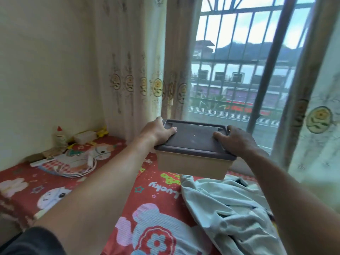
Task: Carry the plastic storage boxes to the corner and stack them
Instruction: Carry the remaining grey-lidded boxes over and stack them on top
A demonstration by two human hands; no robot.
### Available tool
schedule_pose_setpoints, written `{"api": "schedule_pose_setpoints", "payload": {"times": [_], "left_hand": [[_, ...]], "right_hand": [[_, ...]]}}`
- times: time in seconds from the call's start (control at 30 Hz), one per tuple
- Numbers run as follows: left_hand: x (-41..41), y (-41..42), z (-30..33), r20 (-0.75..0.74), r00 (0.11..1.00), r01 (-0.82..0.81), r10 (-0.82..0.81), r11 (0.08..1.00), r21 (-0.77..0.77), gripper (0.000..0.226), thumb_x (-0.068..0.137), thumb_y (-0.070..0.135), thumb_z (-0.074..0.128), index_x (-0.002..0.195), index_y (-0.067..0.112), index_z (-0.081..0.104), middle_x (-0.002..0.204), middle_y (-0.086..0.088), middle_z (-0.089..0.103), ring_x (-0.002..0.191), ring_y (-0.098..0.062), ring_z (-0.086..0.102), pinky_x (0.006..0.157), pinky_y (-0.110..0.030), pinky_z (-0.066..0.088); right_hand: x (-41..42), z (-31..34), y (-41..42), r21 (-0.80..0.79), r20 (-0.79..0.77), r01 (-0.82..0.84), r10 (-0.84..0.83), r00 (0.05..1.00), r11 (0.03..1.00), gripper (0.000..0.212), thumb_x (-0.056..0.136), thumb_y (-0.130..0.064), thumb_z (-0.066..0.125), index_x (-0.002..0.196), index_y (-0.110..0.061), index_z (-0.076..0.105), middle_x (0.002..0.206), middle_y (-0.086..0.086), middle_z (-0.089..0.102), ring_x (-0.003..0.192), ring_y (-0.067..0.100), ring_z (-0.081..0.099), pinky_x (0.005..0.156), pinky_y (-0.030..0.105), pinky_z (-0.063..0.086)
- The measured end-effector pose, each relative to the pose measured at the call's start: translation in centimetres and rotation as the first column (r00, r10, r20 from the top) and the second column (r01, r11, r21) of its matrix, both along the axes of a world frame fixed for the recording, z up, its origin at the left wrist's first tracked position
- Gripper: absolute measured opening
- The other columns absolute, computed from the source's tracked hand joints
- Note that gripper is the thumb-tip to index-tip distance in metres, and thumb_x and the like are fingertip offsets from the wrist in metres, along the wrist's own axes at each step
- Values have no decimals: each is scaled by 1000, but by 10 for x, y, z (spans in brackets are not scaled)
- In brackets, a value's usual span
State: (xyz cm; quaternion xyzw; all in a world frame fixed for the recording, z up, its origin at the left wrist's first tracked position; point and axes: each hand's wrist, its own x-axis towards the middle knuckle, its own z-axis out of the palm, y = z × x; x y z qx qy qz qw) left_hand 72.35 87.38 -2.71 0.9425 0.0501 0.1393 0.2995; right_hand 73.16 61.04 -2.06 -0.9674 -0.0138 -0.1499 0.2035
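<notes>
Both hands grip one storage box at frame centre: left hand clamps its left lid edge, right hand its right. Below lies a red cartoon-print bedsheet, with a pale garment at lower right. A small bottle stands at centre left.

Both bare arms are reaching forward, stretched out nearly straight. The left hand is gripping the left edge of the storage box, thumb lying flat on the lid and fingers curling down over its side. The right hand is clasping the right edge, fingers spreading across the lid's top. A dark sleeve is covering the left upper arm.
</notes>
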Motion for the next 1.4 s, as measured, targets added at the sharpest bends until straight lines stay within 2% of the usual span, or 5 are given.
{"api": "schedule_pose_setpoints", "payload": {"times": [0.4, 0.6, 0.87, 1.17, 1.4], "left_hand": [[26, -203, -5, 8, 938, 346, -346, 938, 21, 53, 87, 59, 61, 113, 14, 53, 118, -11, 63, 107, -30, 57, 75, -32, 36], [35, -284, -7, 33, 860, 508, -509, 861, 26, 55, 87, 58, 62, 116, 12, 54, 116, -13, 64, 106, -31, 58, 75, -32, 36], [30, -398, -13, 38, 673, 738, -739, 674, 39, 64, 85, 58, 62, 124, 10, 53, 122, -15, 62, 108, -33, 58, 82, -36, 44], [-25, -492, -11, 31, 434, 900, -901, 434, 26, 61, 85, 60, 60, 124, 13, 51, 118, -11, 61, 87, -23, 48, 70, -33, 37], [-104, -566, -8, 32, 223, 974, -974, 224, 28, 66, 87, 59, 56, 132, 12, 48, 126, -12, 60, 108, -31, 57, 77, -35, 45]], "right_hand": [[-66, -5, -189, 77, -62, 345, -340, 938, 936, 63, 90, -62, 53, 130, -13, 56, 128, 13, 62, 117, 35, 56, 93, 39, 46], [-101, -9, -253, 82, -74, 516, -511, 856, 853, 73, 88, -67, 50, 141, -16, 50, 136, 10, 58, 120, 33, 55, 82, 34, 39], [-166, -18, -321, 170, -67, 742, -744, 665, 648, 78, 86, -64, 56, 143, -11, 48, 142, 14, 54, 125, 35, 52, 101, 40, 44], [-270, -15, -350, 51, -29, 909, -909, 416, 415, 61, 89, -63, 50, 127, -16, 57, 124, 11, 63, 108, 34, 59, 80, 36, 44], [-367, -11, -372, 61, -14, 968, -969, 245, 244, 58, 89, -63, 47, 123, -18, 58, 115, 7, 64, 101, 30, 58, 77, 36, 45]]}}
